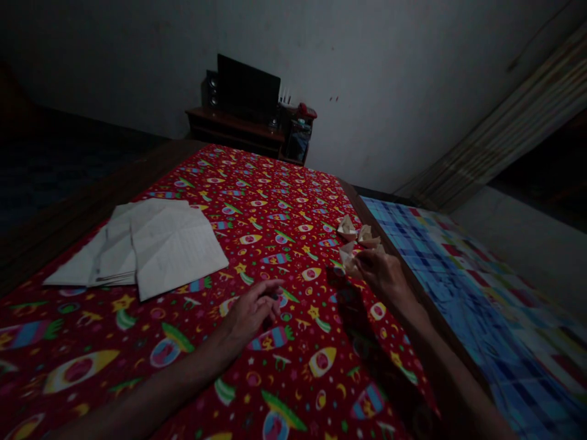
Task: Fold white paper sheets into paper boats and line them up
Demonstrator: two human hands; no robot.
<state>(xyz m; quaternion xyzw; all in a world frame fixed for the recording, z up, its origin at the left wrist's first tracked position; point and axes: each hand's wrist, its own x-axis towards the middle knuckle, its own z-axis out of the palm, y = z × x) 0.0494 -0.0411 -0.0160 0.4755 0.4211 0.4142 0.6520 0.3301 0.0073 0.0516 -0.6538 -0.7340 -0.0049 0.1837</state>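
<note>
Over the red patterned cloth [293,238], my right hand [383,272] pinches a small folded paper boat [348,260] at the cloth's right side. Two similar folded paper boats, one farther back [347,227] and one to its right [367,234], sit just beyond my fingers. The far side of the held boat is partly hidden by the hand. My left hand [257,308] hovers or rests near the middle of the cloth, with loosely bent fingers apart and nothing in them. To its left lies a pile of creased white paper sheets [174,241], fanned out and overlapping.
A dark wooden edge [362,208] borders the cloth on the right, with a blue checked cloth [422,269] beyond it. Against the far wall, a black monitor [247,85] and a speaker [211,90] stand on a wooden cabinet [238,128]. The room is dim.
</note>
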